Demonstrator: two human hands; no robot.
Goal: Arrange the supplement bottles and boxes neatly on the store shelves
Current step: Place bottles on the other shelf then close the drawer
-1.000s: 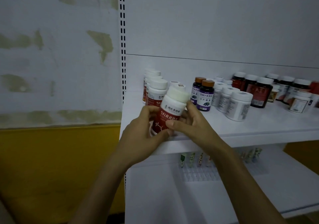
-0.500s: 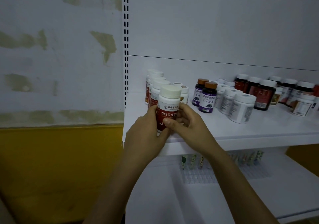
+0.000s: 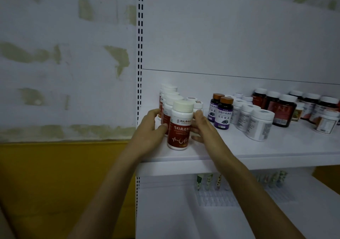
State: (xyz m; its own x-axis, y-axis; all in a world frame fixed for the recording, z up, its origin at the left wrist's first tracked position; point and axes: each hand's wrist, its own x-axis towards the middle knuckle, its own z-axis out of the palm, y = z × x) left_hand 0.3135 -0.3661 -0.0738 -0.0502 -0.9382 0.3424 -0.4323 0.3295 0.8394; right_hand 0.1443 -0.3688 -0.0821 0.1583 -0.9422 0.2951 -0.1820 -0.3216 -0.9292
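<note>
Red-labelled, white-capped bottle [image 3: 180, 128] stands upright on shelf [image 3: 239, 147], left grip [image 3: 147, 130] and right grip [image 3: 204, 126] clasping it.

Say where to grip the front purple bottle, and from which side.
Best grip the front purple bottle round its labelled body, from the front. It stands upright; its twin stands close behind, white bottles crowd its right, leaving the front open.
</note>
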